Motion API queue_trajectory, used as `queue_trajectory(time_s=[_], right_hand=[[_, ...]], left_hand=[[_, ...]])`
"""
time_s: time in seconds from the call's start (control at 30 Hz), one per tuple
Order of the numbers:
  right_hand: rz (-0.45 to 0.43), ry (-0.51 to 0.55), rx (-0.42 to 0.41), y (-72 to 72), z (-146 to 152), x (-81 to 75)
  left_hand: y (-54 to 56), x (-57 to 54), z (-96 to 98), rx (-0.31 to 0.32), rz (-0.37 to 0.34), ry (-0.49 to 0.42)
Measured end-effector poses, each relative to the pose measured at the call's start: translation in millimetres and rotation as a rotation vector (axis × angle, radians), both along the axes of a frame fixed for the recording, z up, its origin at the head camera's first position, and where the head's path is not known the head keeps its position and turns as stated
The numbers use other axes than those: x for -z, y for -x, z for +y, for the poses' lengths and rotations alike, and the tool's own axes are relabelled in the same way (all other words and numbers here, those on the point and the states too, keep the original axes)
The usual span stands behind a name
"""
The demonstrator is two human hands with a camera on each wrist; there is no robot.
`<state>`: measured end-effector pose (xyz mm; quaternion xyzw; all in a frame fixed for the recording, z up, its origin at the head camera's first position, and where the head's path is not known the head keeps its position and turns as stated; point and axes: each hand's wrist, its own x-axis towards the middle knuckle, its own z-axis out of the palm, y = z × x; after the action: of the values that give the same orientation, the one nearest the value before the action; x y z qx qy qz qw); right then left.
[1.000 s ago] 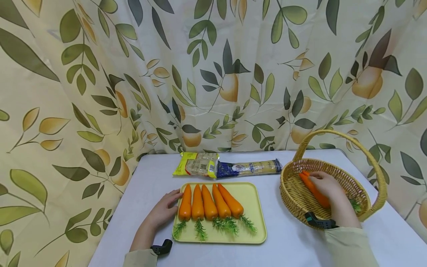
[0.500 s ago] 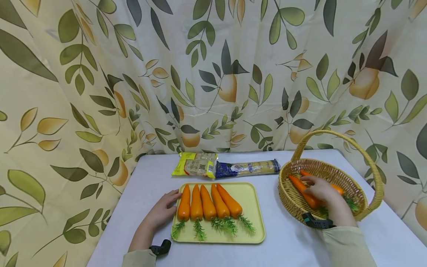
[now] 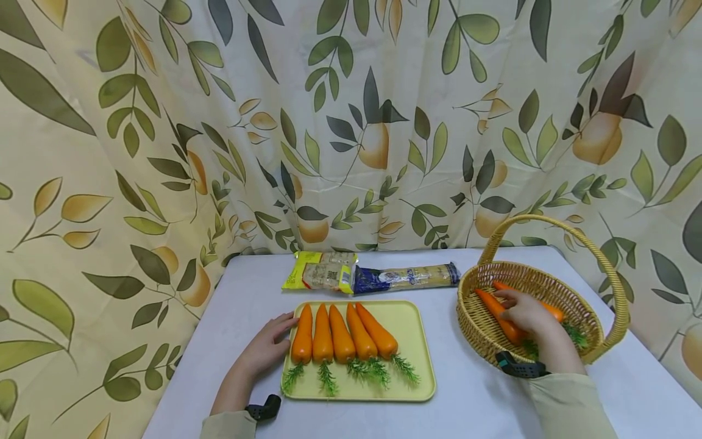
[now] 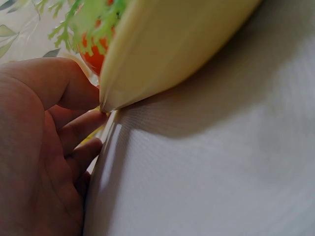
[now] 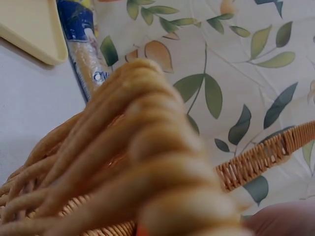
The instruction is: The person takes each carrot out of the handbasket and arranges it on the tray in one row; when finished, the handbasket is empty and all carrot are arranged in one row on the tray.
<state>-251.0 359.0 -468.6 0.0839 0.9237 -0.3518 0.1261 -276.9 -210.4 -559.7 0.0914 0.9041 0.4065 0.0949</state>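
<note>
My left hand [image 3: 269, 342] is at the left rim of a pale yellow tray [image 3: 414, 329]. In the left wrist view, thumb and index finger [image 4: 81, 129] pinch the tray's rim [image 4: 110, 93]. Several orange carrots [image 3: 341, 338] with green tops lie side by side on the tray, tips pointing away. My right hand [image 3: 529, 314] reaches into a wicker basket [image 3: 473, 329] and grips the nearer carrot [image 3: 493, 308] around its middle. Behind it lies a second carrot [image 3: 554, 311], partly covered by the hand. The right wrist view shows mostly blurred basket weave [image 5: 162, 132].
A yellow bag [image 3: 323, 272] and a long blue-and-clear packet [image 3: 408, 277] lie behind the tray on the white table [image 3: 450, 378]. The basket's tall handle [image 3: 621, 292] arches over its right side. A leaf-patterned curtain [image 3: 351, 152] hangs behind.
In the basket, my right hand has shifted the nearer carrot slightly left and toward me, uncovering more of the other carrot. The last half second shows almost no movement; the left hand stays put.
</note>
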Motion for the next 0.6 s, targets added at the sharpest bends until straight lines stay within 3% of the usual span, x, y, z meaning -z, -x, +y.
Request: queue_trajectory(time_s=[0.3,0.6], right_hand=[[0.079,-0.040,-0.022,-0.6,1.7,-0.9],[0.105,-0.004,0.027,-4.4,1.3,-5.6]], left_hand=[[0.7,2.9,-1.4,0.004,0.023,-0.001],[0.1,3.7,-0.7,-0.012,-0.001,-0.009]])
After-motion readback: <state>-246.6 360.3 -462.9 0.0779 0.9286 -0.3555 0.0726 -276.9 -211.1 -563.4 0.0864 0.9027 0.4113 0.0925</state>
